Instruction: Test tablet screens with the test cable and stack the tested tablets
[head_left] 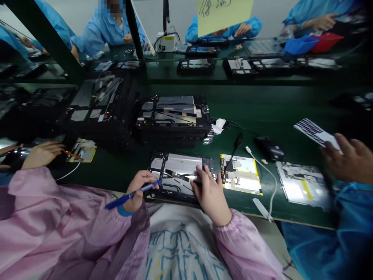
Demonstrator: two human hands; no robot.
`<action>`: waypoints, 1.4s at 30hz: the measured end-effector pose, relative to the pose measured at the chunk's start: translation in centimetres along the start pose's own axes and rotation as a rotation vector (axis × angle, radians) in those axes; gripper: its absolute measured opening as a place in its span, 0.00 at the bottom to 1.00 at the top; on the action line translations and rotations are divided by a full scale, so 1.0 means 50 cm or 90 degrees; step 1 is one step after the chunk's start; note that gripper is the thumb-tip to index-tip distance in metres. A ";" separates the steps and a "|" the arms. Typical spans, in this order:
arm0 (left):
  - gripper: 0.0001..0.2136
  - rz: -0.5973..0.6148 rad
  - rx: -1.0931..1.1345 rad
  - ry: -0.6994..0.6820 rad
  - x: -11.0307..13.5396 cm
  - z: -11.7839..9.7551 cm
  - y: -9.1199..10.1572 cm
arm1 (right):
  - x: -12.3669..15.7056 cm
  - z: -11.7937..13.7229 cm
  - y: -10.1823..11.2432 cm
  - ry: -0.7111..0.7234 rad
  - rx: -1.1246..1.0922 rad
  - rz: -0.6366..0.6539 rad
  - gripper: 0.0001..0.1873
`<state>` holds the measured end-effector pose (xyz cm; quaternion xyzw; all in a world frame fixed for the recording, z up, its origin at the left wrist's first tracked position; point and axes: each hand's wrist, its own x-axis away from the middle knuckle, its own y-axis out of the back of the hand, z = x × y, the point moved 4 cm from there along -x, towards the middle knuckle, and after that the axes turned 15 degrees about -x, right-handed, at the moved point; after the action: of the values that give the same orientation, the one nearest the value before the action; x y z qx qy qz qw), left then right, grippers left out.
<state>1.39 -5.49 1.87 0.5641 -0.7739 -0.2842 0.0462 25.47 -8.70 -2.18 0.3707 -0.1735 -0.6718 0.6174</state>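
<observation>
Fingers of L hand [136, 189] are closed round a blue pen-like tool [124, 200], one end over the L part of the open device [183, 160], other end sticking out near-left. R hand [212, 196] has fingers spread apart, tips down on the R part of the device, nr a thin dark cable. Device lies flat on the near edge of the desk [256, 107], centre, btwn both hands: black frame w/ silver panel. Blue band [125, 212] on L wrist; pink sleeves.

Just R of the device: a yellow-edged board [246, 177], then a white cable [274, 182] & a silver panel [304, 190]. Black mouse [269, 149] sits a bit farther, beyond the cable. Far side of the device: a stack of black-framed units [171, 112], w/ a taller stack [97, 97] to its L.

Far R, a co-worker's hand [354, 159], blue sleeve, holds a white sheet w/ dark labels [313, 131]. On the L, another person's hand [43, 153], pink sleeve, holds an orange tool [72, 155] at a small board [87, 149]. Blue-clad ppl at far side; yellow note [224, 15] hangs top centre-right. Blue bin [300, 45] & red bin [326, 42] touch, far R.
</observation>
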 end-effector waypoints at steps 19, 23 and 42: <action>0.05 0.284 0.194 0.159 -0.121 -0.099 -0.202 | -0.218 -0.108 0.174 0.071 -0.079 -0.036 0.15; 0.03 0.323 0.071 0.126 -0.130 -0.104 -0.256 | -0.288 -0.150 0.114 0.035 0.092 0.070 0.15; 0.08 0.145 0.186 0.177 -0.129 -0.060 -0.250 | -0.043 -0.055 0.129 -0.025 -0.271 0.083 0.14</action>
<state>15.49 -3.36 -0.16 0.5073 -0.8518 -0.0815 0.1018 31.88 -7.14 1.07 0.2066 -0.0632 -0.6590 0.7204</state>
